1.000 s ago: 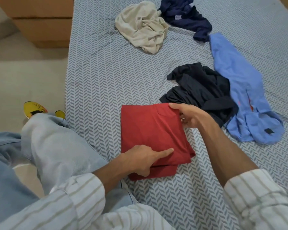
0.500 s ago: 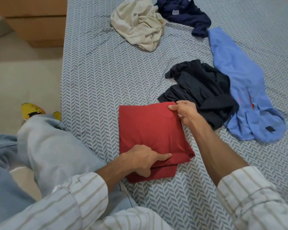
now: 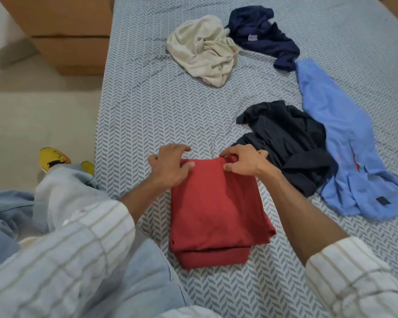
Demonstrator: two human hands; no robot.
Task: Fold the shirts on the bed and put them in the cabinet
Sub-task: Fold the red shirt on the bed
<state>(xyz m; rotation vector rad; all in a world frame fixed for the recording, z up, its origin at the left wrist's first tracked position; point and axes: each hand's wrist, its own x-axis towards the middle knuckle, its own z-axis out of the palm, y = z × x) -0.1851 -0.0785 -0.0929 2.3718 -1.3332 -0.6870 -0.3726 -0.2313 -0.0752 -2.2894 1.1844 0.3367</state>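
Striped sleeves point(image 3: 62, 260) fill the bottom corners of the frame, with a knee in pale blue jeans point(image 3: 62, 203) at lower left, resting against the edge of the bed point(image 3: 147, 106). Just past them, in the lower centre, the red shirt point(image 3: 216, 214) lies folded into a thick rectangle on the chevron-patterned sheet, its layered edges showing at the near end. Both hands sit at its far edge. The left hand point(image 3: 168, 168) has its thumb pressed on the top of the fabric and its fingers point(image 3: 177, 149) curled over the far left corner, grasping it. The right hand point(image 3: 246, 162) pinches the far right corner, thumb on top and fingers bent around a small roll of red cloth. Touching the right hand's far side, at centre right, a black shirt point(image 3: 292, 143) lies crumpled. Its right side overlaps a light blue shirt point(image 3: 338, 138), which stretches from the right middle of the frame down toward the lower right. Farther up the bed, at upper centre, a cream shirt point(image 3: 202, 49) sits bunched, and just beside it to the right a navy shirt point(image 3: 262, 33) is heaped. At left, on the floor, a yellow shoe point(image 3: 53, 158) shows beside the knee. A wooden cabinet point(image 3: 67, 31) with 2 drawer fronts stands in the upper left corner, beside the bed.
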